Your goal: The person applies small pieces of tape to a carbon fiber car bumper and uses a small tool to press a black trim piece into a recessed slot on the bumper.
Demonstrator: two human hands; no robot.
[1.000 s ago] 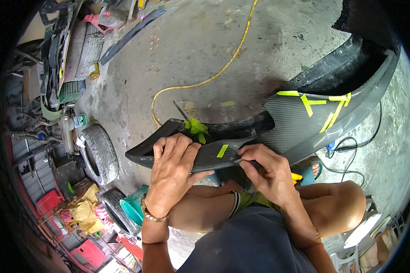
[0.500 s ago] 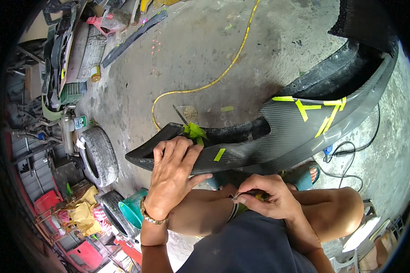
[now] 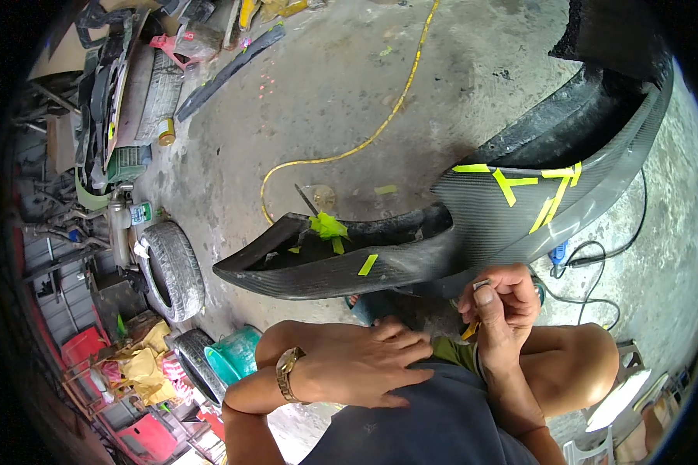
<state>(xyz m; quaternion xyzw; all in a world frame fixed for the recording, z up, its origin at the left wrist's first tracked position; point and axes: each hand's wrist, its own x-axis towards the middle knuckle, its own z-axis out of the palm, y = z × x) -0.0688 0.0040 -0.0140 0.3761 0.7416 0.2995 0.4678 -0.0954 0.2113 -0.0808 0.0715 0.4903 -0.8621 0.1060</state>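
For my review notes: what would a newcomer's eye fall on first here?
First, the long curved black panel, stretching from the middle to the upper right, with bright yellow-green tape strips on it. Then the yellow hose curving over the floor beyond it, and the tire at the left.

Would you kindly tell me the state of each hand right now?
Left hand: open, fingers loosely spread, palm hidden.
Right hand: closed on a small tool, partly hidden, showing yellow.

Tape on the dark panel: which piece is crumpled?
The bunched-up wad on the dark panel, left of the lone strip; that lies flat, like the strips farther right.
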